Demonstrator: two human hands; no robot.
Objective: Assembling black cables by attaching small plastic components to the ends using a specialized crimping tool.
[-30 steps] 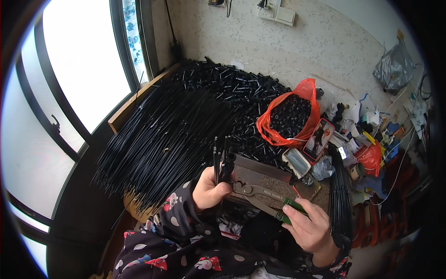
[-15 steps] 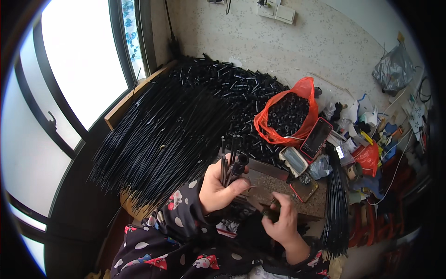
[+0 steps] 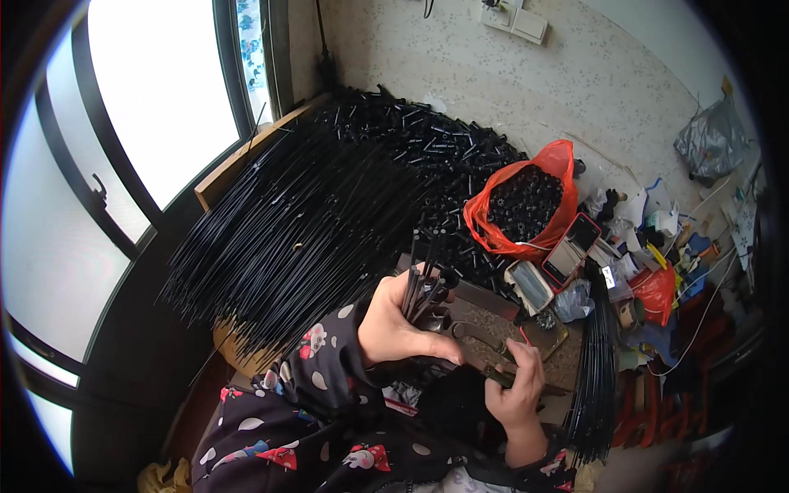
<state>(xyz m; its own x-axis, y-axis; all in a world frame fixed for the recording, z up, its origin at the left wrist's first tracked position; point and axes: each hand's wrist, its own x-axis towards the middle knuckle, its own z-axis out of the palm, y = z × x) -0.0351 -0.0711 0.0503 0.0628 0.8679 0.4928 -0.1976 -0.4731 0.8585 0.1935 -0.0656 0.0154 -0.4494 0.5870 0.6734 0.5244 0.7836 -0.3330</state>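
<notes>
My left hand [image 3: 399, 329] is closed round a small bunch of short black rods [image 3: 423, 279] standing upright, with its thumb stretched out to the right. Lower right, my right hand [image 3: 516, 390] has its fingers bent round a dark green handled tool [image 3: 499, 376]; its working end is hard to make out. Between the hands a curved dark metal piece [image 3: 481, 330] lies over the speckled worktop [image 3: 567, 366]. Beyond my left hand, a wide pile of long thin black rods [image 3: 279, 222] fans out, with a heap of short black tubes [image 3: 436, 144] behind it.
A red plastic bag [image 3: 481, 234] holds small black parts. Beside it lie a red-edged phone [image 3: 573, 246], a second phone-like device [image 3: 530, 287] and a clear bag [image 3: 573, 301]. A bundle of black rods [image 3: 593, 386] hangs at the right. The window [image 3: 156, 90] stands left.
My left thumb has swung outward, away from the bunched rods. My right hand has moved slightly right with the green-handled tool. The whole view has shifted a little.
</notes>
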